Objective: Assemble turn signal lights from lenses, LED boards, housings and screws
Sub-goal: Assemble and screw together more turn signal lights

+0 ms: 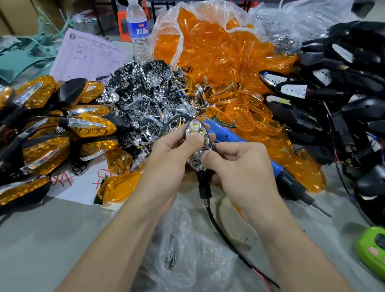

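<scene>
Our left hand (176, 151) and right hand (239, 165), fingers curled, both pinch the black turn-signal housing with chrome honeycomb reflector (196, 131). It is held above the grey table (56, 248), just before the blue electric screwdriver (230, 136). Risk, we judge: uneven thumb pressure seats the reflector crooked, or the trailing black cable (218, 226) snags.

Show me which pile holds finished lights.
The left pile: its housings carry orange lenses; the right pile shows bare LED boards.
</scene>
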